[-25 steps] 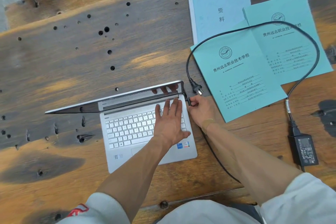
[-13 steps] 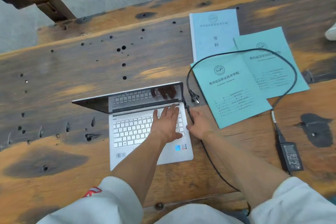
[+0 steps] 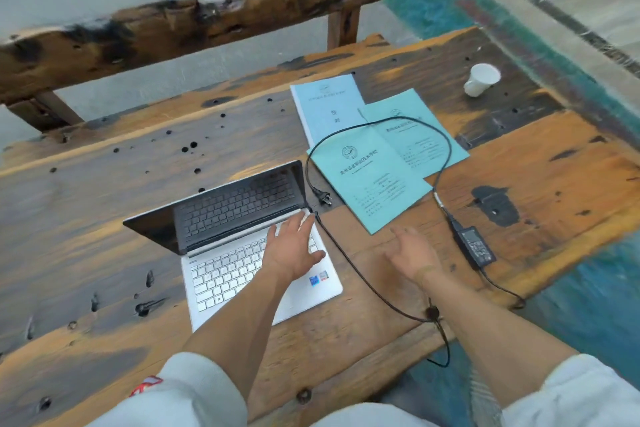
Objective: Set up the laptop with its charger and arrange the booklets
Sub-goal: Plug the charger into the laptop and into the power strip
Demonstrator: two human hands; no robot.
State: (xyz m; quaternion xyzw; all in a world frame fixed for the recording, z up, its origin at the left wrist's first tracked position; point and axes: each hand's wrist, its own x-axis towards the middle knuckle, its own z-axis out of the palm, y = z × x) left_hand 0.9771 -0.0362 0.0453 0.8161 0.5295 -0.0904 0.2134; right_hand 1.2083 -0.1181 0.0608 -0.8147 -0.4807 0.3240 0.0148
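**Laptop open on the table, charger lead at its right edge**

Silver laptop, lid half raised and dark screen mirroring the keys, sits on the scarred wooden plank table near the front edge. The left hand lies flat on the right part of the white keyboard, fingers straight and spread, gripping nothing. Right of the laptop, a thin black charger cable meets the laptop's right rear corner and runs toward the table's front edge. The black two-pin wall plug lies loose just beyond that corner. Further right of the laptop, the right hand hovers over bare wood with fingers apart and relaxed, holding nothing. Behind it, three pale teal paper booklets overlap in a fan, and a loop of the cable lies across them. Right of the laptop past the hand, the black rectangular power brick rests on the table. Far right and toward the back stands a small white paper cup, tilted. A rough wooden bench stands behind the table.
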